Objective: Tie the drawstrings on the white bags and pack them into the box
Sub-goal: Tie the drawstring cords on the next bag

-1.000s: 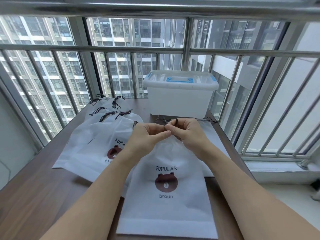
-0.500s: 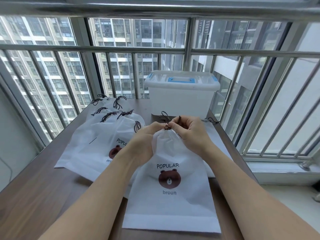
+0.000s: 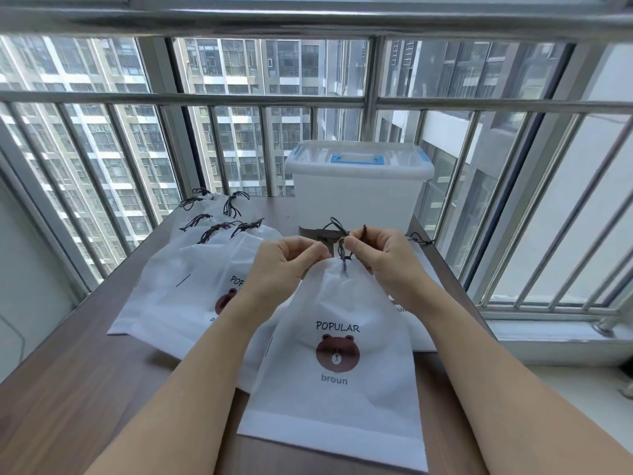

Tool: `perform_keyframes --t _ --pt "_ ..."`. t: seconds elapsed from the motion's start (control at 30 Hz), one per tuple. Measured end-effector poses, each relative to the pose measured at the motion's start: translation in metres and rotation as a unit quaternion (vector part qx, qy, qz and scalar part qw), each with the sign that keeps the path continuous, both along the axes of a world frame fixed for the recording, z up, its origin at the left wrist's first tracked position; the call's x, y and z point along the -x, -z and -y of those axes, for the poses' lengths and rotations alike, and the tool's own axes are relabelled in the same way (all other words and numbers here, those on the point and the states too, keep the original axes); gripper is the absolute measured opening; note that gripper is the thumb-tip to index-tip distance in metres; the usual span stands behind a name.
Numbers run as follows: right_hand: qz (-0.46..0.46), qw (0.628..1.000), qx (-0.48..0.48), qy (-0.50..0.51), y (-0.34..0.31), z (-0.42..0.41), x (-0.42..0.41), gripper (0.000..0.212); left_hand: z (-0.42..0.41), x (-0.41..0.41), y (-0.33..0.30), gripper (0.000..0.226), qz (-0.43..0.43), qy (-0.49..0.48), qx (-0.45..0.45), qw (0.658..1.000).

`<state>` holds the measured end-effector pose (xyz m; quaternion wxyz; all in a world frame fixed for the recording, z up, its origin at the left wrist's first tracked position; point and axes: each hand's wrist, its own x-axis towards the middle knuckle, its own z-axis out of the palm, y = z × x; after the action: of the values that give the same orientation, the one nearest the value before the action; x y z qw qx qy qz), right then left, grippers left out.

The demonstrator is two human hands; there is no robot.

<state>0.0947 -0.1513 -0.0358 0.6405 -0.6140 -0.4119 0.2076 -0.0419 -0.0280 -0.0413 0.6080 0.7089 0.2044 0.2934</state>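
Observation:
A white drawstring bag (image 3: 339,378) printed with a brown bear lies on the wooden table (image 3: 68,389) in front of me, its mouth gathered. My left hand (image 3: 284,265) and my right hand (image 3: 383,258) pinch its dark drawstring (image 3: 342,248) at the bag's top, fingers closed on the cord. Several more white bags (image 3: 191,275) with knotted dark cords lie fanned out to the left. Another white bag (image 3: 421,323) lies partly hidden under my right arm. The translucent white box (image 3: 356,193) with a blue-handled lid stands shut behind my hands.
Metal window bars (image 3: 239,97) run close along the table's far and left sides. To the right, barred windows and a white sill (image 3: 548,337) border the table's right edge.
The bag's mouth has been drawn tighter into a gathered neck. Both hands have lifted a little and moved apart along the cord.

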Motion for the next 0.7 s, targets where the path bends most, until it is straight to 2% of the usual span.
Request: perform_keyframes --t 0.07,0.17,0.27,0.33,0.57,0.7 --pt "0.0 1.0 -0.009 0.0 0.0 0.001 0.0 0.021 0.003 0.001 -0.002 0.027 0.003 0.019 0.024 1.0" --pt "0.015 1.0 -0.003 -0.027 0.005 -0.002 0.002 0.02 0.01 0.001 0.0 0.041 -0.025 0.018 -0.057 0.998" --pt "0.006 0.998 -0.003 -0.058 0.008 -0.006 0.003 0.018 0.016 -0.004 0.004 0.022 -0.034 0.008 -0.117 0.993" --pt "-0.003 0.998 0.0 -0.066 0.007 -0.006 0.004 0.018 0.015 -0.005 0.005 0.01 -0.031 -0.012 -0.119 0.992" --pt "-0.024 0.999 0.007 -0.02 0.001 -0.001 0.001 0.02 0.004 0.0 0.0 0.014 -0.02 -0.028 -0.099 0.995" --pt "-0.035 0.999 0.015 -0.034 0.004 -0.003 0.001 0.021 0.001 -0.001 0.0 0.018 -0.015 -0.051 -0.083 0.995"
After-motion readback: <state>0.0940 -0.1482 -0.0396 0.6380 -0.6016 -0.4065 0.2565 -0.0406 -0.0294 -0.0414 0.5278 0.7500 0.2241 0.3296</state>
